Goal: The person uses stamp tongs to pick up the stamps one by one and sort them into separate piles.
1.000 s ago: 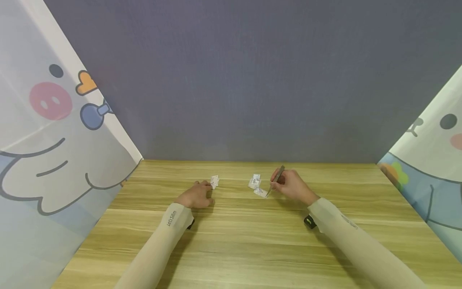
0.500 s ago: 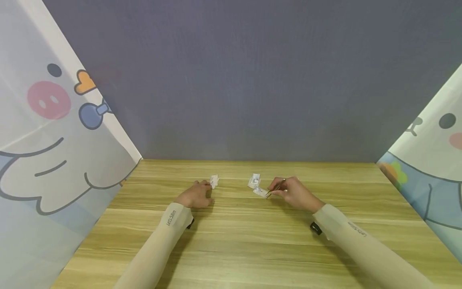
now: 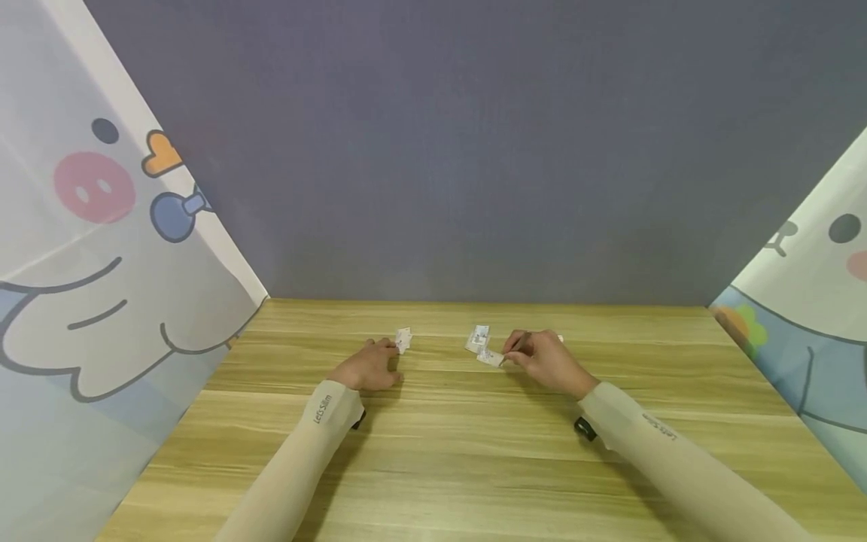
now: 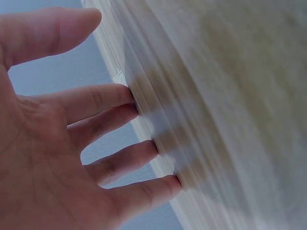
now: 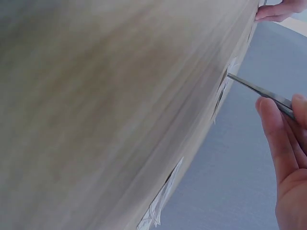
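My right hand pinches a pair of metal tweezers between thumb and fingers. Their tips are right at the end of a small printed paper piece. Beyond that piece lie overlapping white printed papers. My left hand is spread with its fingertips on the wooden table, thumb held away. Its index fingertip is at the edge of another little cluster of white papers. The print on the pieces is too small to read.
More white paper scraps lie on the table to the right of my right hand. A grey panel stands along the table's far edge. Side panels with cartoon animals flank the table.
The tweezers have tilted lower and my right hand has shifted slightly, staying at the same paper piece. A white scrap now shows behind the right hand. The left hand stays in place.
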{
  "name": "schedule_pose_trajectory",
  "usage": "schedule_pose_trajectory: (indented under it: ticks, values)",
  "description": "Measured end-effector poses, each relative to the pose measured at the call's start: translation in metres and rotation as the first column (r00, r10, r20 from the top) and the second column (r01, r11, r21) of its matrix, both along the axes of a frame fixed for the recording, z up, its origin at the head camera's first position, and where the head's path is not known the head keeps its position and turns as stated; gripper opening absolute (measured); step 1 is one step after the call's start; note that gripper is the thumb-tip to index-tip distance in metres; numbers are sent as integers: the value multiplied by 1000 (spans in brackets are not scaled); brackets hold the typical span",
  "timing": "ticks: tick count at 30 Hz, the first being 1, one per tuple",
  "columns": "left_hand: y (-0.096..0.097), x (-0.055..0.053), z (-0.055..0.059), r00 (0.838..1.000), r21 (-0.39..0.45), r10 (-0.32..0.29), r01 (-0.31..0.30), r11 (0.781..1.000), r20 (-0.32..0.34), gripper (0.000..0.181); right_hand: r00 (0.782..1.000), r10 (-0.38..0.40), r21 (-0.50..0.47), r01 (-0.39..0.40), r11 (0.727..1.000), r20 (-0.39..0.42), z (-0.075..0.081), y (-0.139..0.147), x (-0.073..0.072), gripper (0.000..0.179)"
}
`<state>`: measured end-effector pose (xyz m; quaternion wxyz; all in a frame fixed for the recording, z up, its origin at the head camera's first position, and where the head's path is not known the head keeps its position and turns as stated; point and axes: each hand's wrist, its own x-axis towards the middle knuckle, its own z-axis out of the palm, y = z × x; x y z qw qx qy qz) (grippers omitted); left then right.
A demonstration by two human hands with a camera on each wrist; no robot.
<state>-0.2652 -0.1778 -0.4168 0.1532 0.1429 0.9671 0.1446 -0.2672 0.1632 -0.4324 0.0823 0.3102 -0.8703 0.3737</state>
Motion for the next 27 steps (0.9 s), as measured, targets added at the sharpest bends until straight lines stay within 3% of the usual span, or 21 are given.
schedule_pose_trajectory:
  ticks: [5, 9, 17, 27]
  values:
    - [1, -1, 0, 1000, 2, -4, 4, 1000, -7, 61, 1000, 10, -12, -10, 1000, -27, 1, 4, 1, 11]
    - [1, -2, 0, 1000, 1, -3, 3, 1000, -9, 61, 998, 53, -32, -52, 998, 32, 2, 9, 1, 6]
    - [-1, -3, -3, 1000, -9, 5, -5, 1000, -2, 62, 993, 64, -31, -62, 998, 97, 0, 11, 0, 10]
    - [0, -1, -2, 1000, -10, -5, 5, 1000, -11, 61, 1000, 27, -24, -27, 999, 2, -2, 3, -3, 8]
